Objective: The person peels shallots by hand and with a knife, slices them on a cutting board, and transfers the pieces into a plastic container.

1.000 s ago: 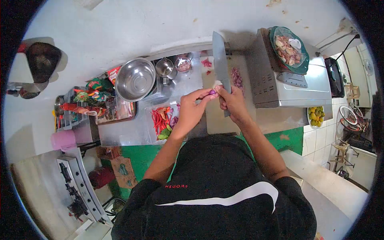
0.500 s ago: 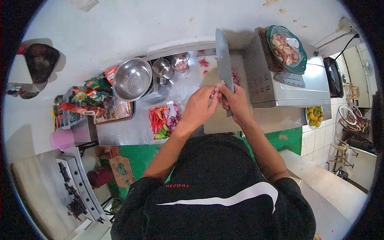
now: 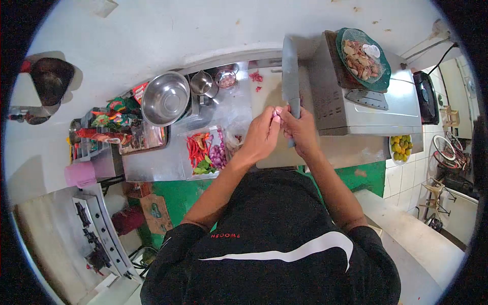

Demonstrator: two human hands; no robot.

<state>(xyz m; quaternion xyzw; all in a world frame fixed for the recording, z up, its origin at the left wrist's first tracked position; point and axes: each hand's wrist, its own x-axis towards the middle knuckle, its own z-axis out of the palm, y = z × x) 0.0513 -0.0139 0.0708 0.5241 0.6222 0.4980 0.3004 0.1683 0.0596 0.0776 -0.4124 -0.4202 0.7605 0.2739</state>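
My left hand [image 3: 263, 136] is closed, its fingertips pinching a small purple shallot [image 3: 276, 114]. Wrapped round the grey handle of a large kitchen knife [image 3: 290, 71] is my right hand [image 3: 303, 133], with thumb and forefinger meeting the shallot too. The blade points up and away from me. Both hands are over a pale cutting board [image 3: 274, 160], partly hidden by them. Reddish scraps [image 3: 256, 76] lie near the board's far left corner. To the left, a clear tray [image 3: 189, 174] holds red chillies [image 3: 197, 150], green leaves [image 3: 204, 165] and shallots [image 3: 218, 154].
A steel bowl [image 3: 165, 99], a steel cup [image 3: 202, 84] and a small bowl of pale pieces [image 3: 225, 79] stand at the back left. A metal box-shaped appliance [image 3: 366, 114] rises close on the right, bearing a green plate [image 3: 385, 76]. Beyond is a bowl of yellow-green fruit [image 3: 401, 148].
The knife has turned in my right hand, so its blade sits slightly further right. My fingertips stay together, and the shallot between them shows more plainly.
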